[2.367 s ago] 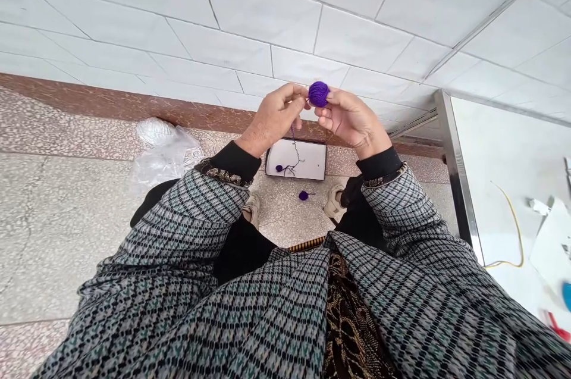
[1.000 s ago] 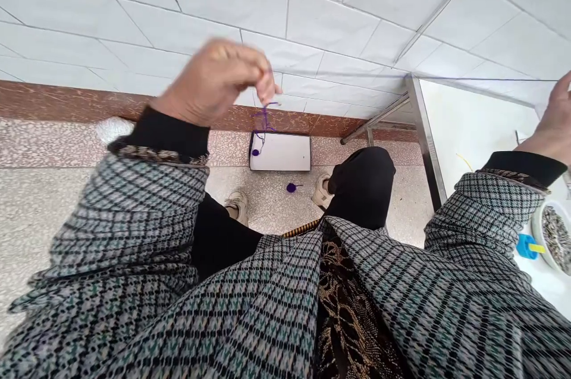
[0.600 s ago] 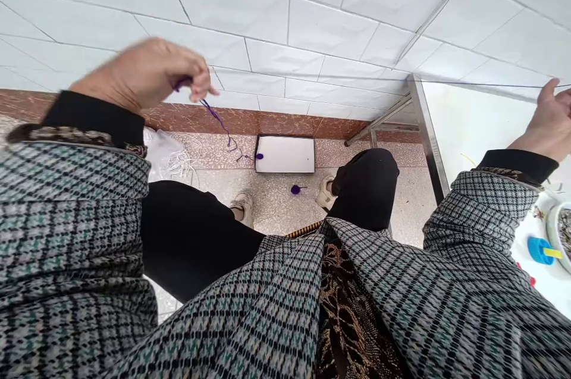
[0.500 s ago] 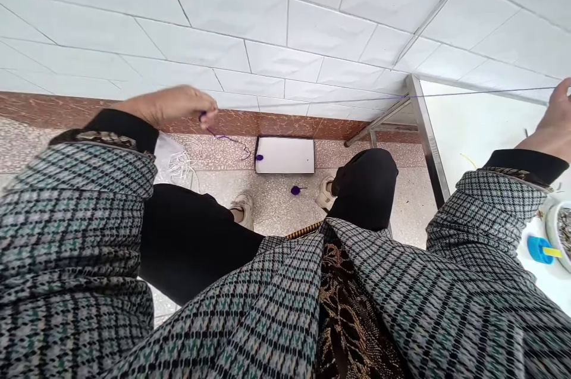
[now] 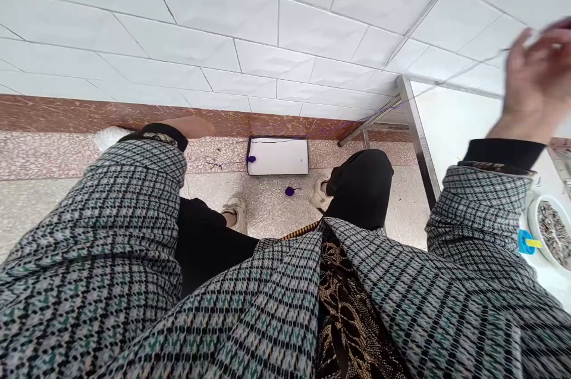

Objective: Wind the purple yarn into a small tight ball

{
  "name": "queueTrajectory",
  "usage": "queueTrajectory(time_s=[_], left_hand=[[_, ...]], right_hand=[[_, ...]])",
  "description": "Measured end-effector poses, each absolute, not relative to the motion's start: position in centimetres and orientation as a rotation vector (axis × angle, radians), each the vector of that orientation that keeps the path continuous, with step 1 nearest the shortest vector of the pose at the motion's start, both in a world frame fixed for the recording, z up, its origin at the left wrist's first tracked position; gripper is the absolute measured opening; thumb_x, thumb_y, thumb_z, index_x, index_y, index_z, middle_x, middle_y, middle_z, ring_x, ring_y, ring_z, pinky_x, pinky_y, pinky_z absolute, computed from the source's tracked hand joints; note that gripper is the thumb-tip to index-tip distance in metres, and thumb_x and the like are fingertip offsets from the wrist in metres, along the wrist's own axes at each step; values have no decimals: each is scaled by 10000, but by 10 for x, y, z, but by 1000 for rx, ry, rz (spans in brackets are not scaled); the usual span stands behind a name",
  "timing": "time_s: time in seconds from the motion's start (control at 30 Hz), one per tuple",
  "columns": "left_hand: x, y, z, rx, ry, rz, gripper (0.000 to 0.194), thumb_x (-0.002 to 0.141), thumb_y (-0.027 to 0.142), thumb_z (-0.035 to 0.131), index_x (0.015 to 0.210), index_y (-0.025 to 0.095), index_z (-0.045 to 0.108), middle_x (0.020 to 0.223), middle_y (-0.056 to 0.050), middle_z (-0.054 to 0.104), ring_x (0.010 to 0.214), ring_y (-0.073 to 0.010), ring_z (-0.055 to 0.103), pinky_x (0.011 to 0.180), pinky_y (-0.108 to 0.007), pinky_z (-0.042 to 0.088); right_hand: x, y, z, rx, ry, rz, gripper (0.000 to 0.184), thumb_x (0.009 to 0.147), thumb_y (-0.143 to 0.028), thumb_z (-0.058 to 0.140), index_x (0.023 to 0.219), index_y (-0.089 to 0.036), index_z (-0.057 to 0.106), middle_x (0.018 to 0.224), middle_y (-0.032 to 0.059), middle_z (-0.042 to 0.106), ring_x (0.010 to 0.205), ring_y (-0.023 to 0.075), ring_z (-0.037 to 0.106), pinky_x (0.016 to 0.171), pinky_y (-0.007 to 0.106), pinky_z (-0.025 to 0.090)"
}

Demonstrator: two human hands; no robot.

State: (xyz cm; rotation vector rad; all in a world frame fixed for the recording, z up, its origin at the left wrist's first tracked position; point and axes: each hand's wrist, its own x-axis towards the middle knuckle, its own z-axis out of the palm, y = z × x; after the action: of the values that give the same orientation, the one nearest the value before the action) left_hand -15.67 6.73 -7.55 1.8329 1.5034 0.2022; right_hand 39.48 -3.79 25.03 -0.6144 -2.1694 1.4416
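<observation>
My left hand (image 5: 190, 127) is low over the floor, and only its back shows past the checked sleeve, so the fingers are hidden. Just beyond it a loose purple yarn strand (image 5: 215, 163) lies on the floor, running toward a white tray (image 5: 285, 159) that holds a small purple yarn ball (image 5: 251, 159). Another small purple ball (image 5: 289, 191) lies on the floor between my shoes. At the far right my right hand (image 5: 533, 84) is raised and smeared by motion, with a dark purplish streak at the fingertips that I cannot make out.
A metal-edged table (image 5: 413, 129) with a white top stands on the right. On it are a white bowl of dark seeds (image 5: 535, 224) and a small blue object (image 5: 523, 242). A white plastic bag (image 5: 106, 137) lies by the tiled wall at left.
My left hand has dropped from chest height to the floor and the yarn strand now lies there. My right hand swung out to the right and has now risen, blurred.
</observation>
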Motion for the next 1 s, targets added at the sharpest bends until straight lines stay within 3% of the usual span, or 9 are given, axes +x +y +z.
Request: queueTrajectory(time_s=[0.07,0.1,0.2,0.33,0.43,0.57,0.67,0.87,1.0], left_hand=[[-131,66,-60,1818,1488,138,218,1028,331,804,953,127,810,1016,-62,865,1102,-248,722,1204,-471,555],[-116,64,-50,1809,1479,151,183,1054,288,736,1068,137,837,1197,-66,878,1248,-273,724,1302,-506,496],[-61,48,-10,1676,1356,473,297,1106,272,636,1291,165,842,1472,-95,820,1476,-306,694,1394,-509,428],[-1,22,42,1263,873,1010,300,1178,186,522,1294,150,797,1356,-127,841,1359,-251,779,1281,-404,548],[10,17,56,1120,864,1038,308,1191,134,475,1172,133,783,1185,-97,830,1069,-197,837,1098,-339,632],[1,28,44,1108,1017,1014,189,1152,205,591,1162,172,778,986,-39,777,672,-116,713,754,-262,625],[-4,35,31,1112,1044,1025,109,1098,254,699,1084,176,774,897,-28,744,592,-98,625,643,-235,554],[-7,32,23,1192,1055,935,233,1021,156,678,788,157,693,668,10,533,533,-78,413,590,-214,416],[-33,31,11,1367,1188,699,243,924,150,619,683,185,623,649,-7,518,560,-112,422,612,-250,418]], right_hand=[[349,-25,228,-757,-1923,1511,386,1152,-572,688,949,-255,777,956,-19,814,925,125,876,789,240,691],[327,-20,215,-826,-1806,1547,312,1137,-521,737,987,-250,774,974,-14,812,948,140,872,827,267,708],[268,-8,173,-1027,-1430,1629,167,1125,-362,787,1040,-225,741,950,-12,784,925,149,840,910,319,731],[212,5,129,-1226,-950,1725,272,1181,-103,612,921,-178,644,773,-41,662,644,70,667,920,285,720],[190,19,105,-1202,-939,1804,167,1174,-155,693,1012,-177,655,841,-29,686,725,94,682,975,319,716],[184,39,79,-1168,-946,1826,102,1141,-169,729,1075,-182,653,932,1,734,847,113,718,950,285,704],[185,49,63,-1147,-934,1828,140,1113,-235,762,1055,-201,639,949,7,724,931,147,760,947,313,719],[208,67,53,-1142,-945,1692,422,984,-581,890,1072,-248,646,1047,46,740,1087,230,767,947,387,720],[262,87,52,-923,-841,1559,498,730,-449,1024,1063,-289,690,1095,56,753,1150,222,653,1079,373,619]])
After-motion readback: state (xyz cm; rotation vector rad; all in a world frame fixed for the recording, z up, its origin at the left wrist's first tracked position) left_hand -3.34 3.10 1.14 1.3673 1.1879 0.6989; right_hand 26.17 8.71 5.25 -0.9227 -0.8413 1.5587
